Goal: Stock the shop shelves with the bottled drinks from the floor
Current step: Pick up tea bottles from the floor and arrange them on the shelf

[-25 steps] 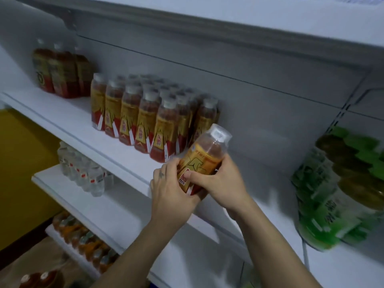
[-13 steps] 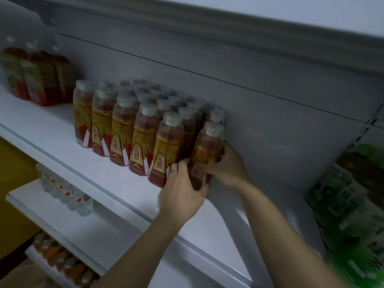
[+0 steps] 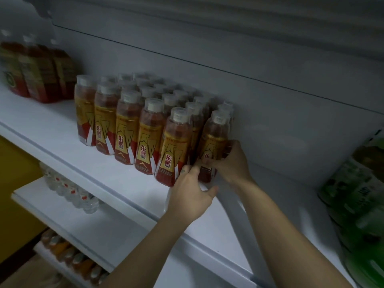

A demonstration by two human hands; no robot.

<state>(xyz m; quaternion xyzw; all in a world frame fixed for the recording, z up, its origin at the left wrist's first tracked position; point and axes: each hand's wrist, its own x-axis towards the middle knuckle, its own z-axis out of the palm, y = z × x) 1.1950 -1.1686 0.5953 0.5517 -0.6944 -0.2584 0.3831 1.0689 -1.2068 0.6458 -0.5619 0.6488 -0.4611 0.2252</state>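
Right hand (image 3: 230,165) curling round an orange-labelled bottle (image 3: 212,142) standing on the white shelf (image 3: 104,173), left hand (image 3: 191,192) just below it, fingers apparently gripping the bottle's base, matching bottle rows (image 3: 126,129) sitting immediately left of both hands

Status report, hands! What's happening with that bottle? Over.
Both gripping end bottle: left hand, right hand. Stands beside its row on shelf. Nothing in the way.

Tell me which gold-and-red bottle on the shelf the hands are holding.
The rightmost bottle, at the right end of the front row. The left hand and right hand grip its lower half.
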